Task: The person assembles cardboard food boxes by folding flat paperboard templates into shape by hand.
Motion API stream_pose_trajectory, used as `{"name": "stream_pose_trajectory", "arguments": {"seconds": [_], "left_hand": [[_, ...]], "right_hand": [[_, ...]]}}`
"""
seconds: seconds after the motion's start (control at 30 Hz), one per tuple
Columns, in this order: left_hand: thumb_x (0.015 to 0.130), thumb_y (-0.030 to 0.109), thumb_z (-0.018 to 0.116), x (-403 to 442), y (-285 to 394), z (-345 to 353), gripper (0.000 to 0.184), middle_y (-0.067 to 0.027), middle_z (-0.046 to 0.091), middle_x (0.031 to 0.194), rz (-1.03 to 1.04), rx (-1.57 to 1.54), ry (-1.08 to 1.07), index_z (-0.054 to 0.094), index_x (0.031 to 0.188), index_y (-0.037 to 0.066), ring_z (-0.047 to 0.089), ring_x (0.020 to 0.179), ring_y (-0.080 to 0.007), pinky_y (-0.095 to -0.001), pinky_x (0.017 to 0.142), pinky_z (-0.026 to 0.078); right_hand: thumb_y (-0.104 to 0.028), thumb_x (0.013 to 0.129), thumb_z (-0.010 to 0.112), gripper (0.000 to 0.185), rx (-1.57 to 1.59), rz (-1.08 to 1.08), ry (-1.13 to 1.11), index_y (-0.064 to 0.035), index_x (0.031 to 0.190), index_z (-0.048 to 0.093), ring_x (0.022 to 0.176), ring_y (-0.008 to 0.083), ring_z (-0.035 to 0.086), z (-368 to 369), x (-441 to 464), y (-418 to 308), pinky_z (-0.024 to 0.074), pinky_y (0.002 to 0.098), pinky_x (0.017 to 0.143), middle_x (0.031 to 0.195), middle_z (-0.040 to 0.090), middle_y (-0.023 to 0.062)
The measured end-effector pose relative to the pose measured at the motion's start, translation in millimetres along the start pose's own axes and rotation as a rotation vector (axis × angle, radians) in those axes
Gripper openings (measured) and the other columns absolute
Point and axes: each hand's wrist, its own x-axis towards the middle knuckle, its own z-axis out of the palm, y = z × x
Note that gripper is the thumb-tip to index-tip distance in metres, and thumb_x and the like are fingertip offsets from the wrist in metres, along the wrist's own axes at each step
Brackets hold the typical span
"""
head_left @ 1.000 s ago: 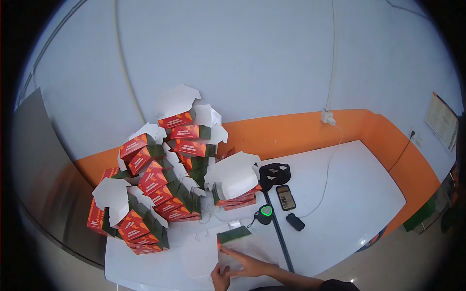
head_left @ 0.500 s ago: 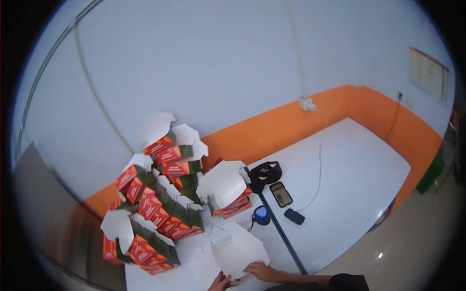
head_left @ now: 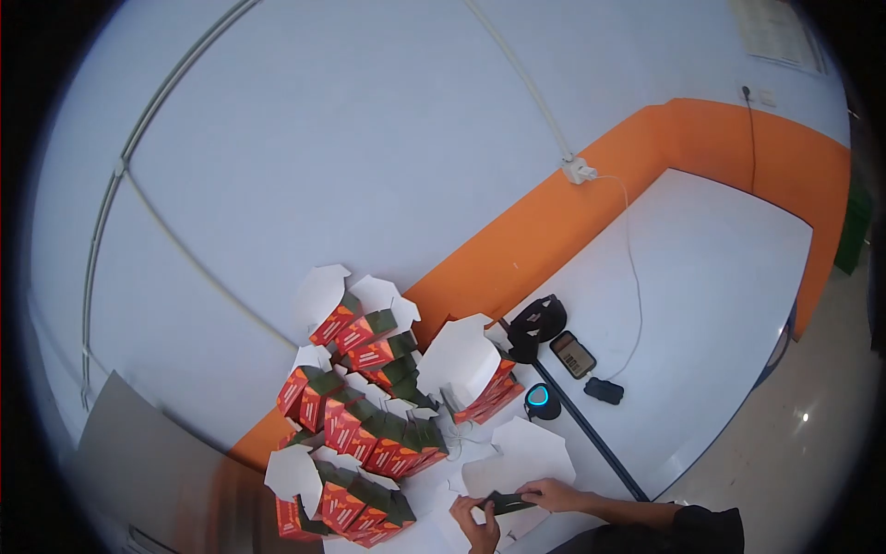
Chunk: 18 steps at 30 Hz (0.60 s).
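A cardboard box (head_left: 531, 452), part-folded with its white inside facing up, lies at the table's near edge. My left hand (head_left: 477, 524) has its fingers curled at the left end of the box's dark green side panel (head_left: 508, 503). At that panel's right end, my right hand (head_left: 546, 495) pinches the edge between thumb and fingers. To the left stand several folded red and green boxes (head_left: 369, 434) in a crowded pile, lids raised. Beyond my hands is a stack of red boxes (head_left: 489, 392) with white flaps opened out.
A small black speaker with a lit blue ring (head_left: 543, 401) stands right of the stack. Near it lie a black cap (head_left: 537, 325), a calculator-like device (head_left: 573, 355) and a black power pack (head_left: 604, 391) on a white cable. A dark strip (head_left: 591, 434) crosses the white table (head_left: 711, 305).
My view has tilted and shifted, so the scene sits further right. The box's dark green side panel now stands up between my hands, where mostly white board showed before.
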Motion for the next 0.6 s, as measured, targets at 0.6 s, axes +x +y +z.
{"name": "stream_pose_trajectory", "arguments": {"seconds": [0.6], "left_hand": [[0.091, 0.014, 0.079, -5, -5, -88, 0.016, -0.0118, 0.072, 0.096, -0.65, -0.311, -0.318, 0.075, 0.094, -0.002, 0.068, 0.086, -0.0213, -0.0329, 0.078, 0.054]], "right_hand": [[-0.004, 0.091, 0.072, 0.042, 0.007, -0.474, 0.085, -0.0055, 0.133, 0.065, 0.134, 0.0331, 0.053, -30, -28, -84, 0.0451, 0.0426, 0.109, 0.144, 0.054, 0.0175]]}}
